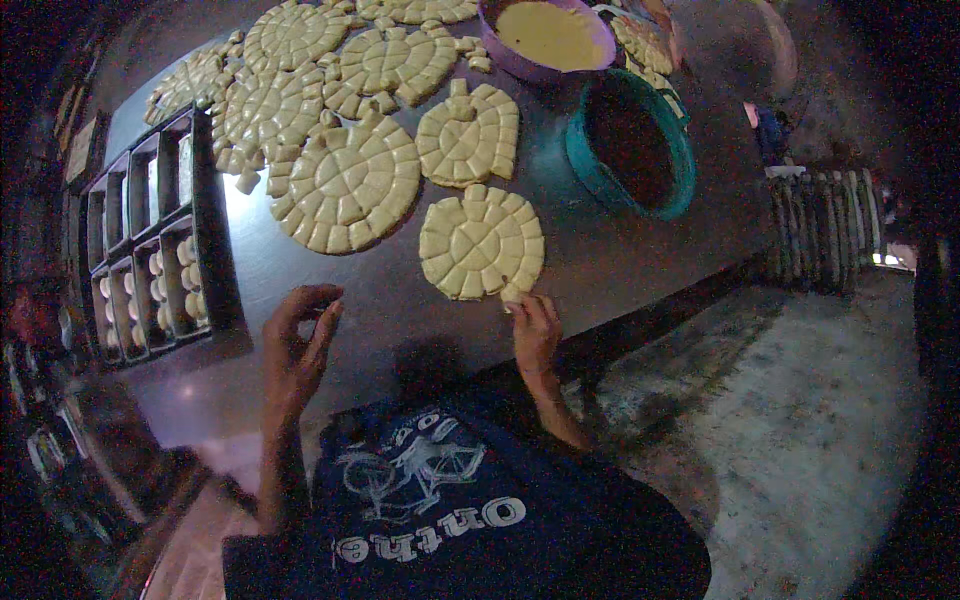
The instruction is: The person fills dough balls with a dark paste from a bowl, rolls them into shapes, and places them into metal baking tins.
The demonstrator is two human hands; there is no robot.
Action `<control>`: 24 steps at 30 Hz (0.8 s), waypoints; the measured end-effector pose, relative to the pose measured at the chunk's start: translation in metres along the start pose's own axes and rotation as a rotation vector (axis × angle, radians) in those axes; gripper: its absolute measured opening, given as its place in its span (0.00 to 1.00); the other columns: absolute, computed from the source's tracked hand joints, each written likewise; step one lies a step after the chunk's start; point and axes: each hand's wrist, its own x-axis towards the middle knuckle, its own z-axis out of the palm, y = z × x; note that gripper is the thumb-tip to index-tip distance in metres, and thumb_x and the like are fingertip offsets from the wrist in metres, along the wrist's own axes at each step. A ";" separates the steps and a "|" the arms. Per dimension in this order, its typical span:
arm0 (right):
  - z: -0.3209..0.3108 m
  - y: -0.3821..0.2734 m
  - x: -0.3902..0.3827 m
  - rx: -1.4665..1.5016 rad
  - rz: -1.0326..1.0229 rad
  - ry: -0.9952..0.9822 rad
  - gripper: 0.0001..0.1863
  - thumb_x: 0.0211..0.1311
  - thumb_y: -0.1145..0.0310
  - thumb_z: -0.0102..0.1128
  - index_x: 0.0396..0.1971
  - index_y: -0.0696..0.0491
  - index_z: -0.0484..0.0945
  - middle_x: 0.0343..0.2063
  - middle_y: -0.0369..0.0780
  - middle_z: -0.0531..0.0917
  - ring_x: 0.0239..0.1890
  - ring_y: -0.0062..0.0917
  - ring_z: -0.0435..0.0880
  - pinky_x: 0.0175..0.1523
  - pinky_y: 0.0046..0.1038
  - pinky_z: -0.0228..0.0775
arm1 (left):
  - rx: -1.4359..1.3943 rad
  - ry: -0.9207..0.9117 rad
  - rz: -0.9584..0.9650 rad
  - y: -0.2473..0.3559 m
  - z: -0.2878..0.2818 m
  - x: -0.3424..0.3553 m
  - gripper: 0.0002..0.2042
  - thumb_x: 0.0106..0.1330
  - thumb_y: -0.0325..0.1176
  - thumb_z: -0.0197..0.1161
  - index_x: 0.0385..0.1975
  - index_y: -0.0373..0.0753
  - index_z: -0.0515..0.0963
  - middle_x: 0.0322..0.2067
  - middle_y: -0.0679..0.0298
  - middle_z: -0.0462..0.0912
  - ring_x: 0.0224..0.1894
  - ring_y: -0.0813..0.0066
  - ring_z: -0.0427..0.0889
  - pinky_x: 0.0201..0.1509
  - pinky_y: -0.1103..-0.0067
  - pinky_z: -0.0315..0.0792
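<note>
Your right hand (537, 335) pinches the scored dough round (482, 243) by its edge; left hand (297, 345) open, fingers apart: tugging could tear dough!

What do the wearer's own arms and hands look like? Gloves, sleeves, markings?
No gloves: left hand and right hand are bare. No sleeve covers the visible forearms. The dark blue shirt carries a pale bicycle print and pale lettering. Too grainy to rule out small jewellery.
</note>
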 end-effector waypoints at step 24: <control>-0.038 -0.072 -0.006 1.049 0.205 -0.661 0.23 0.69 0.61 0.56 0.58 0.61 0.70 0.49 0.38 0.80 0.49 0.21 0.78 0.57 0.24 0.70 | -0.236 0.008 0.146 0.060 0.119 -0.020 0.18 0.68 0.39 0.59 0.52 0.33 0.74 0.48 0.54 0.80 0.53 0.60 0.76 0.60 0.68 0.65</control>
